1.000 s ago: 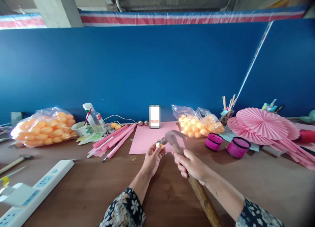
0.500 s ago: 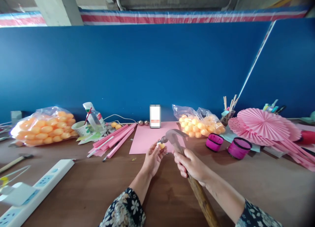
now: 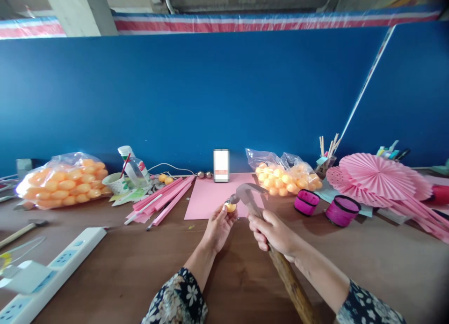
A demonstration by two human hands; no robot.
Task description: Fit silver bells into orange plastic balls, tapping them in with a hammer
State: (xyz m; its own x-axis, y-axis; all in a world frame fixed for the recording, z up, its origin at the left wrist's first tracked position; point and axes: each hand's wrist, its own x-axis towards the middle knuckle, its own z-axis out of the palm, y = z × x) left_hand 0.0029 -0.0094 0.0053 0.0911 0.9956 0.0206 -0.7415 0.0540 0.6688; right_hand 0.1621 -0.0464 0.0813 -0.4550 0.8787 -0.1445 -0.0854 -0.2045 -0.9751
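My left hand [image 3: 220,226] is closed on a small orange ball [image 3: 230,207], with a bit of shiny metal at its upper left edge that is too small to make out. In my right hand [image 3: 275,234] is a claw hammer [image 3: 288,282], gripped high on its wooden handle near the head. The hammer's striking face is right at the ball's top, and I cannot tell whether they touch. Both hands are over the table's middle, at the front edge of a pink paper sheet [image 3: 203,197].
Bags of orange balls stand at left [image 3: 66,186] and right [image 3: 280,179]. Pink paper strips [image 3: 164,200], a power strip [image 3: 56,272] and a second hammer [image 3: 21,232] lie at left. Magenta rings [image 3: 342,211] and pink paper fans [image 3: 379,179] are at right. A blue partition [image 3: 210,94] rises behind.
Almost nothing differs. Both hands keep their grips, with the hammer's head staying at the orange ball. The view has shifted very slightly.
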